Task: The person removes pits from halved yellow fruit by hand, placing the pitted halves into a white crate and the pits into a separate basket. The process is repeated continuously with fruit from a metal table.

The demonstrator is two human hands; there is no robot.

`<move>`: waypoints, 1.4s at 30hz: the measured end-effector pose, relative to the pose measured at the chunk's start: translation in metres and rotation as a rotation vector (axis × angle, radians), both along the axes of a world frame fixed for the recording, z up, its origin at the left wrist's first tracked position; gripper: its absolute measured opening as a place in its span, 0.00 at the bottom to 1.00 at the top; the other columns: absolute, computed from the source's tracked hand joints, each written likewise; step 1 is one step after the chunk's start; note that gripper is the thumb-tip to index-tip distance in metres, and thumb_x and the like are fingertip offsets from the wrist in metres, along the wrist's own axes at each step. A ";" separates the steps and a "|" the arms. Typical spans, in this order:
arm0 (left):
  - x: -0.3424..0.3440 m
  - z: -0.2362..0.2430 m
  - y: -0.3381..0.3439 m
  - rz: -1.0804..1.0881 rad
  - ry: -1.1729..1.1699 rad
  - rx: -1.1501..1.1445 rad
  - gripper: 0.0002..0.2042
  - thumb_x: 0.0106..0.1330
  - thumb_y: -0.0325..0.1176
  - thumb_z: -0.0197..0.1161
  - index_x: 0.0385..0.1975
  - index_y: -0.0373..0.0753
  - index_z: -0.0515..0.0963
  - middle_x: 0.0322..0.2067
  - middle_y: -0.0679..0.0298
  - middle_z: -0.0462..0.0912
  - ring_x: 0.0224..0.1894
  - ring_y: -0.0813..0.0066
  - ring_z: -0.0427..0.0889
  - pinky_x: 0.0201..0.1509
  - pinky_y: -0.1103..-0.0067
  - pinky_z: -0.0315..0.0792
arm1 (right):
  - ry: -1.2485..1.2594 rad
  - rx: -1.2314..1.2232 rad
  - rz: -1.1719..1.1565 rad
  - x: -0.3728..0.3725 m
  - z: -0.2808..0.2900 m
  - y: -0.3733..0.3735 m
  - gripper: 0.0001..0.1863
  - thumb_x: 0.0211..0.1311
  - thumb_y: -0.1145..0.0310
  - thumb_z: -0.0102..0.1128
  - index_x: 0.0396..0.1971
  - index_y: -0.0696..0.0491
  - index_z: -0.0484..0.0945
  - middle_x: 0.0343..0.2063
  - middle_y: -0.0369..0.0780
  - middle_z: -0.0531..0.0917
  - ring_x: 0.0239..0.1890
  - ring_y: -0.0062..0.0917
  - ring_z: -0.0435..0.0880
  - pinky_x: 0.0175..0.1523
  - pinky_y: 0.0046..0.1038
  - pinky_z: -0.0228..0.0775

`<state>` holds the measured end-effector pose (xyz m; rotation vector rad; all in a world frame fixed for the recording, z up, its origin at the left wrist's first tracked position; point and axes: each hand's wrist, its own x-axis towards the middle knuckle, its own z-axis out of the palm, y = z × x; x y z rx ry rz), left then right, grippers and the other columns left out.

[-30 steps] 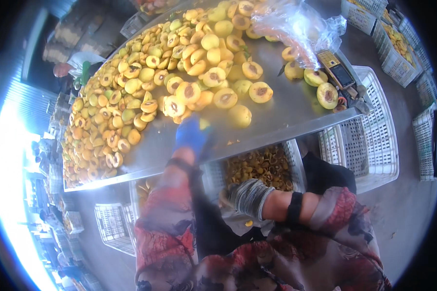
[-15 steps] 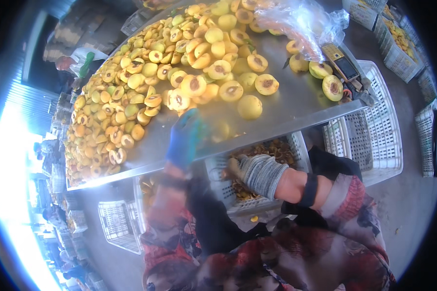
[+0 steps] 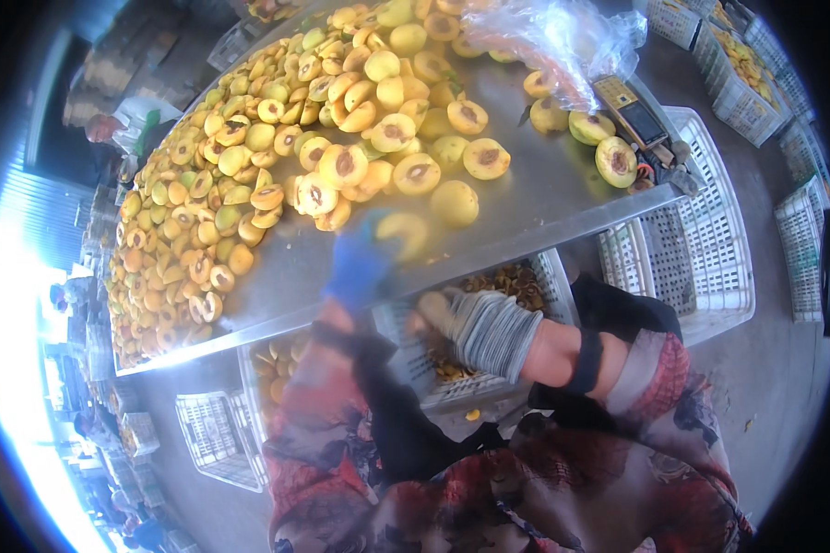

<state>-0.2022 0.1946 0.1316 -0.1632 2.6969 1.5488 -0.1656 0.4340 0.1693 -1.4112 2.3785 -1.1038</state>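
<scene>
My left hand (image 3: 356, 265), in a blue glove, is over the near edge of the metal table (image 3: 526, 217). Its fingers are smeared by motion. At its fingertips is a blurred yellow peach half (image 3: 406, 234); whether the hand grips it does not show. My right hand (image 3: 441, 315), with a grey striped cover over wrist and palm, is curled closed above a white crate (image 3: 551, 276) of brownish fruit scraps (image 3: 516, 284). What its fingers hold, if anything, is hidden. Beyond the left hand lies a big heap of yellow peach halves (image 3: 277, 138), many cut side up.
Clear plastic film (image 3: 563, 41), a handheld device with a dark screen (image 3: 632, 112) and a few peach halves (image 3: 615, 161) lie on the table's right. White crates stand at right (image 3: 719, 230) and lower left (image 3: 217, 438). Another person (image 3: 124, 127) is far left.
The whole view has shifted slightly. My left hand has moved a little, and a blurred peach half now shows at its fingertips. My right hand stays over the scrap crate, nearer the left hand.
</scene>
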 end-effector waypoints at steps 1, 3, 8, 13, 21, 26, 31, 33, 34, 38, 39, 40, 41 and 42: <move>0.004 0.013 0.007 0.071 0.007 0.187 0.23 0.55 0.34 0.63 0.52 0.39 0.71 0.46 0.53 0.77 0.45 0.59 0.78 0.48 0.69 0.73 | -0.068 0.014 -0.060 -0.003 0.013 -0.002 0.11 0.62 0.64 0.50 0.37 0.56 0.69 0.28 0.47 0.78 0.28 0.44 0.79 0.31 0.41 0.70; 0.015 0.047 0.030 0.190 0.029 0.579 0.21 0.58 0.33 0.60 0.52 0.37 0.70 0.46 0.55 0.77 0.43 0.62 0.79 0.47 0.70 0.74 | -0.280 -0.076 -0.159 -0.013 0.012 0.001 0.14 0.61 0.60 0.53 0.38 0.56 0.68 0.29 0.49 0.77 0.30 0.46 0.78 0.35 0.42 0.69; 0.065 0.070 0.051 0.261 0.127 1.022 0.15 0.68 0.35 0.48 0.49 0.34 0.71 0.42 0.61 0.76 0.45 0.73 0.76 0.51 0.75 0.73 | -0.122 -0.218 -0.193 -0.016 0.013 -0.013 0.16 0.58 0.60 0.57 0.38 0.55 0.68 0.30 0.49 0.77 0.33 0.47 0.78 0.38 0.42 0.69; 0.074 0.069 0.066 0.261 0.181 1.014 0.16 0.69 0.39 0.49 0.48 0.34 0.70 0.39 0.60 0.75 0.40 0.70 0.76 0.47 0.76 0.71 | -0.072 -0.158 -0.193 -0.008 0.004 -0.027 0.13 0.62 0.61 0.54 0.39 0.54 0.69 0.30 0.49 0.77 0.33 0.47 0.78 0.38 0.42 0.69; 0.072 0.065 0.076 0.372 0.513 0.406 0.22 0.52 0.17 0.59 0.50 0.31 0.69 0.40 0.57 0.75 0.40 0.70 0.75 0.45 0.80 0.69 | -0.140 -0.137 -0.236 0.000 -0.010 -0.044 0.10 0.68 0.63 0.45 0.41 0.51 0.69 0.32 0.48 0.79 0.34 0.47 0.79 0.37 0.41 0.71; 0.080 0.070 0.073 0.405 0.369 1.025 0.24 0.72 0.47 0.42 0.52 0.30 0.68 0.47 0.55 0.74 0.48 0.63 0.75 0.58 0.67 0.68 | -0.150 -0.085 -0.236 0.006 -0.025 -0.054 0.09 0.68 0.65 0.43 0.41 0.51 0.70 0.32 0.48 0.79 0.37 0.45 0.78 0.39 0.40 0.71; 0.079 0.061 0.073 0.408 0.528 0.716 0.23 0.72 0.46 0.42 0.51 0.30 0.68 0.44 0.57 0.74 0.45 0.66 0.75 0.53 0.71 0.71 | -0.315 -0.032 -0.274 0.012 0.005 -0.053 0.10 0.68 0.64 0.40 0.39 0.51 0.71 0.32 0.48 0.79 0.37 0.45 0.78 0.38 0.40 0.70; 0.080 0.064 0.075 0.420 0.509 0.902 0.22 0.72 0.45 0.42 0.51 0.30 0.68 0.43 0.58 0.74 0.44 0.67 0.76 0.50 0.74 0.72 | -0.208 -0.052 -0.240 0.013 -0.003 -0.054 0.12 0.69 0.62 0.39 0.39 0.52 0.71 0.32 0.47 0.79 0.37 0.44 0.78 0.38 0.39 0.70; 0.081 0.064 0.075 0.418 0.502 0.926 0.22 0.72 0.45 0.42 0.51 0.30 0.68 0.43 0.57 0.74 0.44 0.67 0.76 0.51 0.73 0.71 | -0.158 -0.063 -0.230 0.014 -0.006 -0.054 0.12 0.69 0.62 0.39 0.39 0.52 0.71 0.32 0.47 0.79 0.37 0.44 0.78 0.38 0.39 0.70; 0.084 0.057 0.074 0.371 0.498 0.598 0.23 0.72 0.46 0.42 0.51 0.29 0.68 0.42 0.57 0.74 0.45 0.67 0.75 0.53 0.72 0.70 | -0.476 -0.150 -0.286 0.023 -0.011 -0.063 0.14 0.71 0.60 0.38 0.40 0.53 0.72 0.31 0.43 0.80 0.37 0.34 0.79 0.41 0.31 0.70; 0.085 0.056 0.073 0.374 0.500 0.699 0.23 0.72 0.46 0.42 0.51 0.29 0.68 0.42 0.57 0.74 0.45 0.67 0.75 0.53 0.73 0.70 | -0.530 -0.135 -0.276 0.025 -0.011 -0.064 0.14 0.71 0.60 0.38 0.42 0.53 0.72 0.32 0.42 0.80 0.37 0.31 0.79 0.42 0.30 0.70; 0.087 0.057 0.072 0.377 0.502 0.800 0.24 0.72 0.46 0.41 0.51 0.29 0.67 0.42 0.57 0.75 0.45 0.67 0.75 0.53 0.73 0.70 | -0.582 -0.118 -0.268 0.027 -0.010 -0.065 0.15 0.72 0.60 0.39 0.43 0.53 0.72 0.33 0.41 0.80 0.37 0.27 0.79 0.43 0.28 0.70; 0.088 0.058 0.072 0.378 0.503 0.902 0.24 0.72 0.47 0.41 0.51 0.28 0.67 0.42 0.57 0.75 0.45 0.67 0.75 0.52 0.74 0.70 | -0.480 -0.052 -0.229 0.026 -0.005 -0.063 0.15 0.72 0.61 0.39 0.44 0.53 0.73 0.34 0.40 0.80 0.37 0.24 0.78 0.43 0.26 0.70; 0.088 0.061 0.074 0.399 0.511 0.878 0.24 0.72 0.47 0.41 0.51 0.28 0.67 0.42 0.56 0.75 0.45 0.67 0.75 0.52 0.74 0.70 | -0.599 -0.141 -0.186 0.025 -0.008 -0.066 0.15 0.72 0.61 0.39 0.45 0.53 0.73 0.36 0.39 0.80 0.38 0.22 0.77 0.44 0.25 0.69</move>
